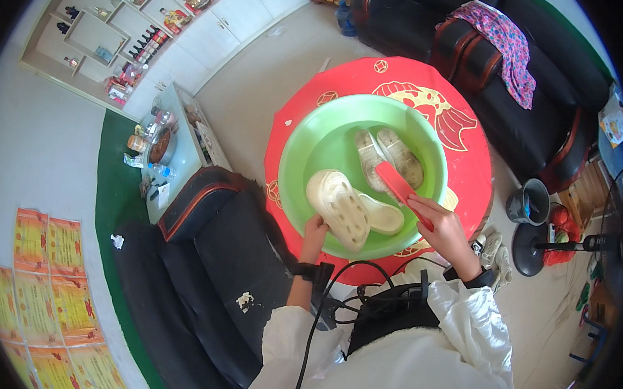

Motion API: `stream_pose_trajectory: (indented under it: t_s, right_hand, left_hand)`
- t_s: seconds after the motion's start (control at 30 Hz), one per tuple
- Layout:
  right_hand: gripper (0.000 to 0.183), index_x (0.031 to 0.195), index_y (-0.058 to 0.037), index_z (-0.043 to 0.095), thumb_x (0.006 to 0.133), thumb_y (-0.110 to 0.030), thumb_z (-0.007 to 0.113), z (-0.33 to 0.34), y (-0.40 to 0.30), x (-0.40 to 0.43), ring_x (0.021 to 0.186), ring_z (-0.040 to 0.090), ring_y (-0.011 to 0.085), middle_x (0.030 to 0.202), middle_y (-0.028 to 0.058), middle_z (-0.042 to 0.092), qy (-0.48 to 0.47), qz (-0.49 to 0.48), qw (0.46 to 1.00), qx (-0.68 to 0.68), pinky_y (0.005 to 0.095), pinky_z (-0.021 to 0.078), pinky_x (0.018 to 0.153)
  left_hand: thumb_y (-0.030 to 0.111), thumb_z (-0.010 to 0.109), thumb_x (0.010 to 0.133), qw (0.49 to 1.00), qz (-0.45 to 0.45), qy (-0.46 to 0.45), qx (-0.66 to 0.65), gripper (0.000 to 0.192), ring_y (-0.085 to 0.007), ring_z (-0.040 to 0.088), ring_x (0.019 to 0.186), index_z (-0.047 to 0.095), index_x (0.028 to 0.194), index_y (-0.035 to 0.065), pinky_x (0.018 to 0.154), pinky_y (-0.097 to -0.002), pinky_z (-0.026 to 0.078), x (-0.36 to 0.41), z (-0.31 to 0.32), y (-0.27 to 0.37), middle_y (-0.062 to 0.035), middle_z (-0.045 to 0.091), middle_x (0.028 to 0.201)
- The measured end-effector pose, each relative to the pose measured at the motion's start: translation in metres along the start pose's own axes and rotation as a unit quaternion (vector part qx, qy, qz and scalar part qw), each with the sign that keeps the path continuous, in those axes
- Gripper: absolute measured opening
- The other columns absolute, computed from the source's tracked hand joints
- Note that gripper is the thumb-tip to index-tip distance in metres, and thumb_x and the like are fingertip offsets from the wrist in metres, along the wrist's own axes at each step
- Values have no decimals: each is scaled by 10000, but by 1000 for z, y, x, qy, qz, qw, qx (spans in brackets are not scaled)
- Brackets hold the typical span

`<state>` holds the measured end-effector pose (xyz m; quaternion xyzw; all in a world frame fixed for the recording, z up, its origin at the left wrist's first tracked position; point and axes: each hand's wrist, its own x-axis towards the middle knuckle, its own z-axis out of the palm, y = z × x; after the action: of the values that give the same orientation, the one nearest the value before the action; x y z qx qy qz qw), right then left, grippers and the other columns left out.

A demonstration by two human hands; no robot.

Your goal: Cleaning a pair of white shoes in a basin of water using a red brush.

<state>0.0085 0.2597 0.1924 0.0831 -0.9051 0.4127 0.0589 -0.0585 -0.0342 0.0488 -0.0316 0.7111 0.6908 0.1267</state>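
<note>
My left hand (316,228) grips the rim of a cream clog (337,204), which is tilted so that its holed upper shows. Partly hidden behind that clog is a second pale shoe part (384,215); whether it is separate I cannot tell. In my right hand (438,226) is a red-handled brush (395,182), angled over a pair of dirt-stained pale slippers (402,157). The brush's bristles are mostly hidden beneath it. All this footwear is inside a wide light-green plastic basin (300,140). Both wrists wear black bands.
A round table with a red fish-patterned cloth (465,166) carries the basin. Black sofas (233,243) stand at left and upper right. A grey bucket (528,201), shoes (493,245) and a fan base (530,250) are on the floor at right. A black cable (314,328) hangs before me.
</note>
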Motion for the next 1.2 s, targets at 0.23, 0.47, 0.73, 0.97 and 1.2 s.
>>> stream_pose_trajectory:
  t_s: [0.23,0.47,0.73,0.97,1.2]
  right_hand:
    - [439,1096,-71,555,670,33,548,10,1,8,865,588,265,1139,67,547,43,-13,996,71,319,488,698]
    - [449,1107,-28,534,667,62,534,3,10,-8,976,554,290,1149,126,531,56,42,989,128,312,456,807]
    - [417,1092,11,524,677,50,539,-15,17,-22,1013,536,294,1128,159,538,63,93,985,128,319,418,868]
    - [425,1094,7,527,672,53,544,-11,38,-27,964,557,282,1100,162,552,9,117,986,122,308,431,837]
    - [427,1080,-7,545,655,40,538,-1,64,-23,927,570,278,1033,161,577,24,110,991,76,320,440,813]
  left_hand:
    - [-67,411,717,992,16,-72,103,316,-144,563,808,553,999,-48,724,-255,432,15,24,14,-68,612,898]
    - [-27,422,685,964,98,-65,237,213,-175,563,665,523,872,-21,626,-285,422,31,41,3,-153,549,691]
    - [14,450,698,922,176,-125,322,176,-360,546,751,535,851,10,658,-401,432,26,72,31,-188,559,778]
    - [9,461,689,875,218,-138,409,125,-357,527,736,522,799,5,645,-424,416,23,67,31,-199,528,751]
    - [48,482,690,838,264,-121,462,150,-333,517,789,536,829,31,671,-417,428,20,77,13,-162,542,794]
